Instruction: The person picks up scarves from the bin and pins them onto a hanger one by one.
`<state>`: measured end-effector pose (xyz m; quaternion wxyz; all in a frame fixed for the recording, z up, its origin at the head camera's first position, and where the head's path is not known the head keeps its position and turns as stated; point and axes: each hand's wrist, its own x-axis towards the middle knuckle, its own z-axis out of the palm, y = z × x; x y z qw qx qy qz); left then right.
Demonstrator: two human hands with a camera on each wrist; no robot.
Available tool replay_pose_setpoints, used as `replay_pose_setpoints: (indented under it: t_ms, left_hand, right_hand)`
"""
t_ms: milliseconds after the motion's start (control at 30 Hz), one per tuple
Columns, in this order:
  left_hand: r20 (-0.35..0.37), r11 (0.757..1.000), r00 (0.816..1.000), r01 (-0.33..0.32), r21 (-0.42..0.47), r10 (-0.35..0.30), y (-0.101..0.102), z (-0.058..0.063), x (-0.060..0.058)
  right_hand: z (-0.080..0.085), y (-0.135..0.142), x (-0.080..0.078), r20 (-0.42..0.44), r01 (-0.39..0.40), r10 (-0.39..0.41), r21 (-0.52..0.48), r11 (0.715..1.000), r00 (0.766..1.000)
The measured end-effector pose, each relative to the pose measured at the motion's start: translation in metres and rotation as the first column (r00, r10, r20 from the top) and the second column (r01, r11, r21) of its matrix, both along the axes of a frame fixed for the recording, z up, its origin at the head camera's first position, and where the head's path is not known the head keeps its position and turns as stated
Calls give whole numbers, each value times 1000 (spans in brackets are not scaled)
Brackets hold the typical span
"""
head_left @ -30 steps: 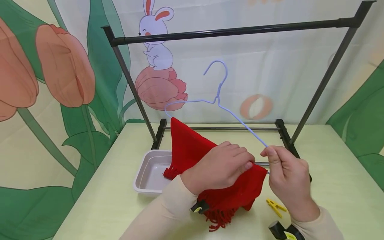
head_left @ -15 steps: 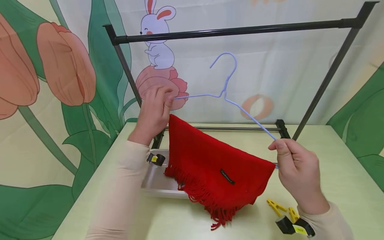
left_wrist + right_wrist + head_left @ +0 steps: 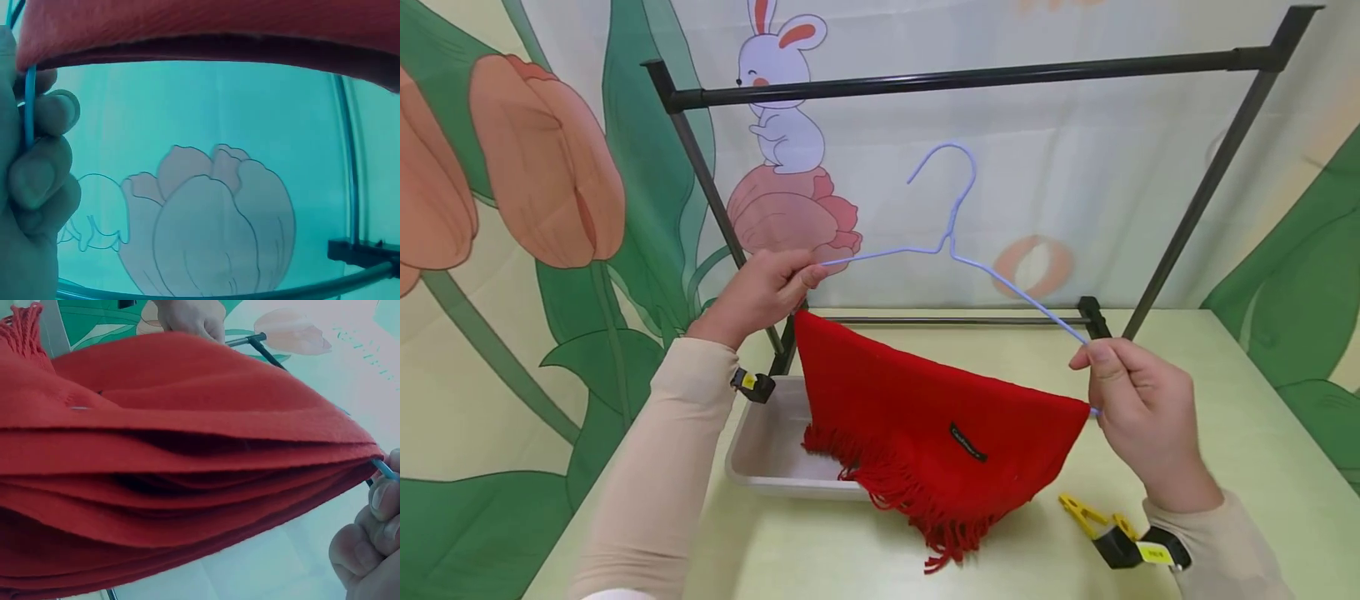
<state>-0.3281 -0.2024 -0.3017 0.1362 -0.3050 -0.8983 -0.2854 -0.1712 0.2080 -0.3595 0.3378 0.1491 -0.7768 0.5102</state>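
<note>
A blue wire hanger (image 3: 952,242) is held up by both hands, its hook pointing upward. My left hand (image 3: 763,292) grips its left end, and in the left wrist view the fingers (image 3: 44,169) curl round the wire. My right hand (image 3: 1150,417) grips the right end of the hanger. Folded over the lower bar hangs a red fringed scarf (image 3: 917,400) with a small black label (image 3: 967,442) facing me. The right wrist view shows the scarf's several stacked layers (image 3: 187,462), gathered close to the right fingers.
Behind the hanger stands a black rack (image 3: 955,81) with a top rail. A white plastic tray (image 3: 760,467) sits on the table, partly behind the scarf. Yellow clips (image 3: 1082,512) lie near the right wrist. A printed curtain (image 3: 880,167) covers the back.
The left hand has left the scarf's middle and moved to the hanger's left end, now gripping it. The scarf's label came into view. The hanger has shifted slightly and the right hand keeps its grip.
</note>
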Motion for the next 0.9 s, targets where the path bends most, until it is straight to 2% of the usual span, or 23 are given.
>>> replay_pose_setpoints:
  t_ms: [133, 267, 400, 500, 567, 633, 700, 767, 800, 833, 867, 900]
  left_hand:
    - [-49, 999, 998, 31, 45, -28, -1, 4, 6]
    - [-133, 994, 991, 30, 101, -16, 0, 8, 13]
    - [-200, 988, 980, 31, 151, 0, 0, 12, 18]
    - [-238, 984, 971, 40, 174, 3, -2, 16, 21]
    - [-252, 980, 968, 49, 194, 1, -2, 19, 22]
    - [-256, 975, 967, 56, 214, 1, -2, 22, 23]
    - [-254, 970, 967, 56, 237, 6, -2, 24, 24]
    - [-249, 965, 968, 54, 257, 12, -2, 26, 25]
    - [-244, 962, 970, 53, 268, 14, -2, 28, 26]
    - [-236, 959, 972, 51, 277, 16, -2, 29, 26]
    - [-230, 958, 973, 47, 283, 21, -1, 30, 26]
    - [-216, 956, 976, 41, 289, 23, 1, 32, 27]
  right_hand:
    - [5, 5, -2, 130, 4, -3, -8, 1000, 992]
    - [12, 14, -3, 251, 14, -13, -2, 1000, 968]
    - [17, 24, -3, 325, -3, 3, 0, 1000, 946]
    - [14, 32, -2, 320, -64, 104, -132, 989, 942]
    - [9, 38, -1, 296, -117, 191, -250, 961, 936]
    - [-1, 47, 0, 299, -157, 254, -314, 936, 920]
    - [-14, 56, 2, 391, -142, 219, -216, 966, 894]
    - [-29, 62, 4, 531, -133, 117, -9, 991, 839]
    - [-38, 64, 5, 581, -146, 48, 123, 982, 813]
    - [-47, 64, 6, 629, -176, -20, 248, 953, 777]
    - [-55, 64, 7, 659, -212, -83, 355, 910, 747]
    - [-64, 64, 8, 697, -254, -125, 414, 874, 706]
